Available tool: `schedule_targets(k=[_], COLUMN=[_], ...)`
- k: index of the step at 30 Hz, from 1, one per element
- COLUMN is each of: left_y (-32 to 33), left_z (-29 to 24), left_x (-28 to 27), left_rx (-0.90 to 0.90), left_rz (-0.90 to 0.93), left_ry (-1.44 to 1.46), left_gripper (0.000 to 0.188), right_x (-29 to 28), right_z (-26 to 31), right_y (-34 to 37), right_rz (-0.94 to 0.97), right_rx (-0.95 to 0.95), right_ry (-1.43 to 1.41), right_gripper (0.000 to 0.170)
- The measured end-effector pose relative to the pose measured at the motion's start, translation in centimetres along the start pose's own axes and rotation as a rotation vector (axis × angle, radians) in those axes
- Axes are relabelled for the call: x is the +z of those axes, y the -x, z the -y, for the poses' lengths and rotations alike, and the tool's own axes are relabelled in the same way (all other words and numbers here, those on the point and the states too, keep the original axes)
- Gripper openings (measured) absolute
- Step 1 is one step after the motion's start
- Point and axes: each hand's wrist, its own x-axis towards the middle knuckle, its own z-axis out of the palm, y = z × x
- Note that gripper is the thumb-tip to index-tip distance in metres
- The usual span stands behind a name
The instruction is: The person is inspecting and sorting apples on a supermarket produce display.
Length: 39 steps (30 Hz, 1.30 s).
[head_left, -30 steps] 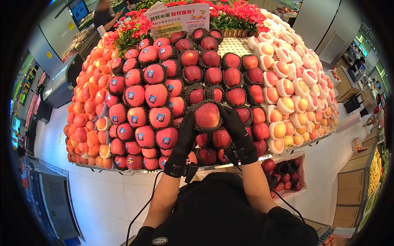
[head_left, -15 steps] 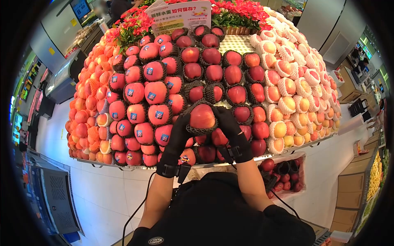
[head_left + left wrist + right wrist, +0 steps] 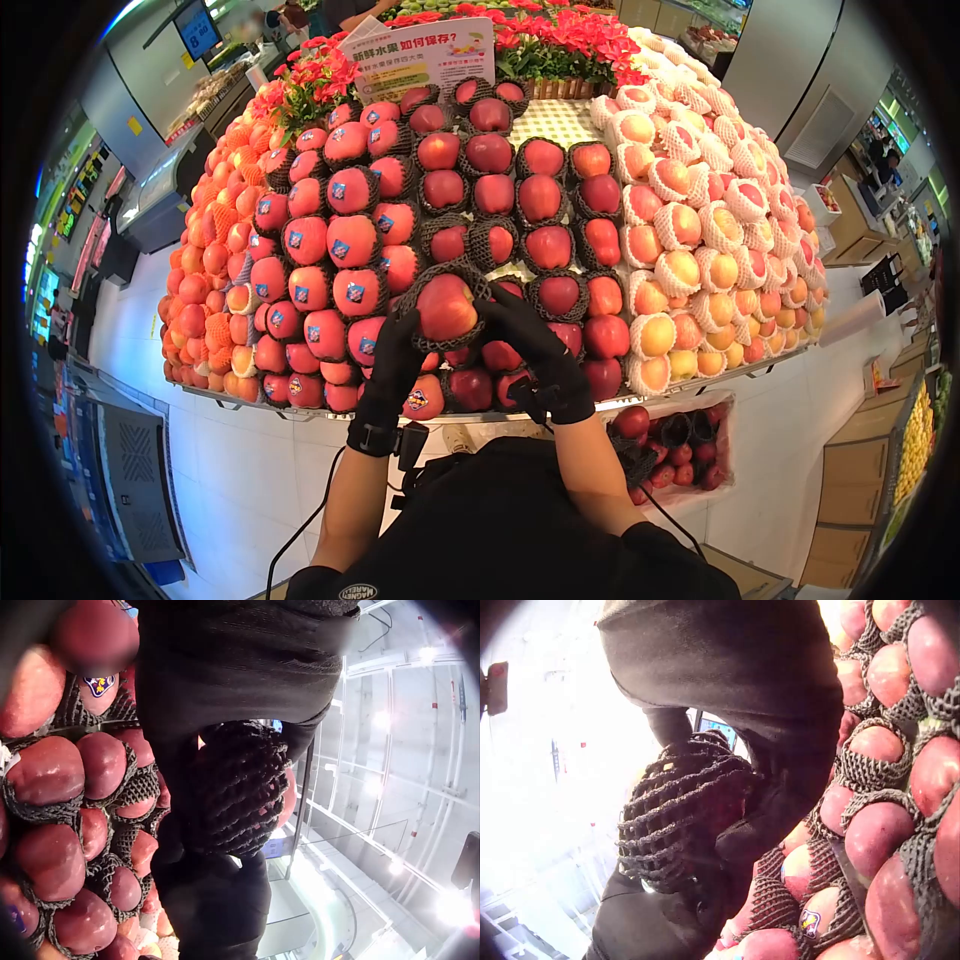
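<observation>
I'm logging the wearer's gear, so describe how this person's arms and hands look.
Black fabric gloves cover the left hand and the right hand. Dark straps circle the wrists, with a small dark boxy unit beside the left one. The forearms are bare below short black sleeves.

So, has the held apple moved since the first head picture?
Yes: in the head view, the held apple has shifted left and lower in the picture, judged against the sign.

Black shirt (image 3: 500, 530) bears an oval badge (image 3: 357, 592) — black gloves (image 3: 525, 330), thin cables (image 3: 672, 518).
</observation>
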Motion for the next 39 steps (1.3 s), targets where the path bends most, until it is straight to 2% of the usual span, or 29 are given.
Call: schedule_targets(k=[3, 6, 9, 12, 15, 16, 18, 19, 20, 23, 24, 29, 30, 34, 37, 39], left_y=[0.5, 1.4, 2.1, 1.5, 1.1, 1.0, -0.4, -0.8, -1.4, -3.0, -3.2, -2.6, -2.5, -2.5, -2.6, -2.5], left_z=[-1.0, -0.8, -1.7, -5.1, -7.7, -7.9, -7.3, -7.5, -8.8, -13.0, -13.9, -14.3, -14.3, -12.2, -14.8, -14.6], left_x=[0.8, 2.3, 4.6, 5.4, 7.4, 7.8, 8.9, 9.4, 9.7, 9.9, 10.2, 11.4, 11.3, 11.8, 10.1, 10.6], left_rx=[-0.041, -0.063, -0.009, -0.073, -0.126, -0.130, -0.085, -0.089, -0.095, -0.206, -0.261, -0.233, -0.255, -0.236, -0.376, -0.428], left_rz=[0.000, -0.035, -0.124, -0.038, -0.149, -0.158, -0.108, -0.129, -0.148, -0.167, -0.168, -0.059, -0.044, -0.026, 0.032, 0.035], left_ry=[0.187, 0.257, 0.128, 0.168, 0.338, 0.367, 0.343, 0.433, 0.522, 0.875, 1.008, 0.999, 1.028, 1.014, 1.138, 1.100], left_gripper=[0.045, 0.046, 0.043, 0.033, 0.027, 0.026, 0.030, 0.035, 0.041, 0.059, 0.066, 0.065, 0.066, 0.063, 0.059, 0.058], right_x=[-0.5, -2.3, -3.7, -4.9, -5.9, -6.5, -6.2, -6.2, -6.8, -6.5, -6.5, -5.9, -5.5, -5.9, -6.2, -5.2], right_z=[-0.2, -1.4, -1.5, -1.5, -2.0, -1.8, 0.8, 1.3, 0.9, 1.3, 0.9, 0.3, 1.5, 0.9, 1.3, 2.9], right_y=[0.5, 0.5, 1.3, 2.4, 2.0, 2.9, 4.8, 5.3, 5.0, 5.6, 5.5, 5.5, 6.1, 5.9, 6.0, 7.1], right_rz=[0.028, -0.027, 0.047, -0.055, -0.247, -0.306, -0.366, -0.395, -0.388, -0.259, -0.249, -0.265, -0.242, -0.251, -0.232, -0.182], right_rx=[-0.065, -0.098, -0.036, -0.150, -0.341, -0.284, -0.311, -0.322, -0.367, -0.260, -0.290, -0.350, -0.270, -0.409, -0.458, -0.461], right_ry=[-0.029, 0.397, 0.255, 0.210, 0.249, 0.262, 0.342, 0.382, 0.371, 0.245, 0.224, 0.245, 0.203, 0.168, 0.162, 0.173], right_gripper=[0.049, 0.043, 0.042, 0.042, 0.045, 0.046, 0.046, 0.046, 0.048, 0.053, 0.055, 0.066, 0.065, 0.062, 0.063, 0.065])
